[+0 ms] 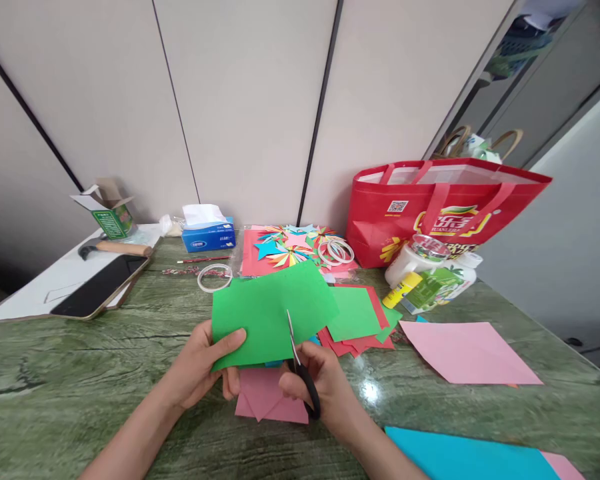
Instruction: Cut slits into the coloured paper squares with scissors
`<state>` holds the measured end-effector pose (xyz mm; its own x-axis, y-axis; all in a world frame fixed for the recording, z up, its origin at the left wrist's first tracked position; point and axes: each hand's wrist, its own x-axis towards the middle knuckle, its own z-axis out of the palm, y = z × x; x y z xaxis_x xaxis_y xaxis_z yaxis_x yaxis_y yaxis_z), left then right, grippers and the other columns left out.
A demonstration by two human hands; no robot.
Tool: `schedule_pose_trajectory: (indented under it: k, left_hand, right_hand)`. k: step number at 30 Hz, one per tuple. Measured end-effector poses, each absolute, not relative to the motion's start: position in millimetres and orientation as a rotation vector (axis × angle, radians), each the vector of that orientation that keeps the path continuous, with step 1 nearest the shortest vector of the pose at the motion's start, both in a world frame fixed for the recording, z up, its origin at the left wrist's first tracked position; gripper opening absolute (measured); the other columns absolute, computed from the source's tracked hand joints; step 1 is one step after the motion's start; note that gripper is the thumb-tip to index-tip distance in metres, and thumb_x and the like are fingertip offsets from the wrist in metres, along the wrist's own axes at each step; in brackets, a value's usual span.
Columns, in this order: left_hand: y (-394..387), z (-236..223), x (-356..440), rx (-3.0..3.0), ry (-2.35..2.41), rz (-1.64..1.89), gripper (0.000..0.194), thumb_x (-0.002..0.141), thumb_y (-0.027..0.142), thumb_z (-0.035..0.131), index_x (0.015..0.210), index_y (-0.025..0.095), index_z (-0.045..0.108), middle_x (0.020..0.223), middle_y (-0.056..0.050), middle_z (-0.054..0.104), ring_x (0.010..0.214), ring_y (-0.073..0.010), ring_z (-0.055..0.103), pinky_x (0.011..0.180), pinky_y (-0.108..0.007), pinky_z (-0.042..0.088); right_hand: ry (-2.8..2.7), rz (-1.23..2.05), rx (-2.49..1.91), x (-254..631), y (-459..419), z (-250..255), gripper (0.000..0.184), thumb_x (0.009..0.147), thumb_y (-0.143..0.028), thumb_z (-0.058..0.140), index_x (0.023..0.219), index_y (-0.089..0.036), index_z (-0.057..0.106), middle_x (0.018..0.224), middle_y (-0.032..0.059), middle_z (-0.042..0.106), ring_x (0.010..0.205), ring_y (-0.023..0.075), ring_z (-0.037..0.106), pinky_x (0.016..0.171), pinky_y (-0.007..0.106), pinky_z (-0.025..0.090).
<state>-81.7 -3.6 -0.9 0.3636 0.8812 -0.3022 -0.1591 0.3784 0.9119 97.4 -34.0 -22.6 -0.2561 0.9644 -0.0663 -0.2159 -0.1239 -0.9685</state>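
My left hand grips the left edge of a green sheet of paper, thumb on top and fingers beneath. In my right hand is a pair of black-handled scissors, its blades at the lower edge of the green sheet, one blade lying over the paper. Under my hands lie pink paper pieces. Just right of the green sheet rests a pile of red paper pieces with a lighter green piece on top.
Folded-paper shapes and tape rolls lie behind. A blue tissue box, a phone and a hammer-like tool are leftward. Rightward stand a red bag, a yellow glue stick, pink paper and blue paper.
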Motion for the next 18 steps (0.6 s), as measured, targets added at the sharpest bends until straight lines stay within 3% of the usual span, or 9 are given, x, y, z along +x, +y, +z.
schedule_pose_trajectory:
  k: [18]
  left_hand:
    - [-3.2,-2.7,-81.7,0.920,0.904,0.844,0.016,0.072,0.028,0.058,0.074,0.014,0.050,0.039,0.000,0.059,0.027,-0.0116,0.050,0.025,-0.016,0.039]
  right_hand:
    - [-1.155,1.502,-1.020,98.9,-31.7,-25.8,0.030,0.058,-0.036,0.070,0.066,-0.016,0.049,0.042,-0.0070,0.046,0.037,0.0071,0.043,0.038,0.018,0.032]
